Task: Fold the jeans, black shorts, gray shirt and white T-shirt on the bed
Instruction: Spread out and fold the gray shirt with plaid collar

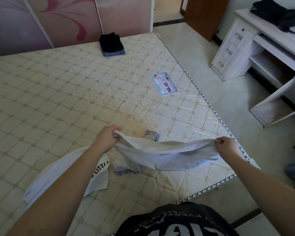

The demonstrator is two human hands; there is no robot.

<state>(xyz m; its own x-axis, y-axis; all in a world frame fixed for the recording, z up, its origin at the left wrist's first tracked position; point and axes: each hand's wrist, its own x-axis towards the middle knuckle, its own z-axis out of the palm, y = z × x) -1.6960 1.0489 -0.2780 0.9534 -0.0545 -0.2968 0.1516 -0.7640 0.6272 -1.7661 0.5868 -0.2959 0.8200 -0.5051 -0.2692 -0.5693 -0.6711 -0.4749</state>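
Both hands hold the gray shirt stretched between them above the near right part of the bed. The left hand has its fingers curled round one bunched end of the shirt, and the right hand pinches the other end near the bed's right edge. The cloth sags between the hands, and its lower part, with a blue-trimmed edge, touches the mattress just below the left hand. The white T-shirt, with black lettering, lies spread on the bed under the left forearm, just beside the gray shirt. Well apart from the hands, at the far edge of the bed, the folded black shorts sit on top of the folded jeans. A printed label lies on the mattress between that stack and the hands.
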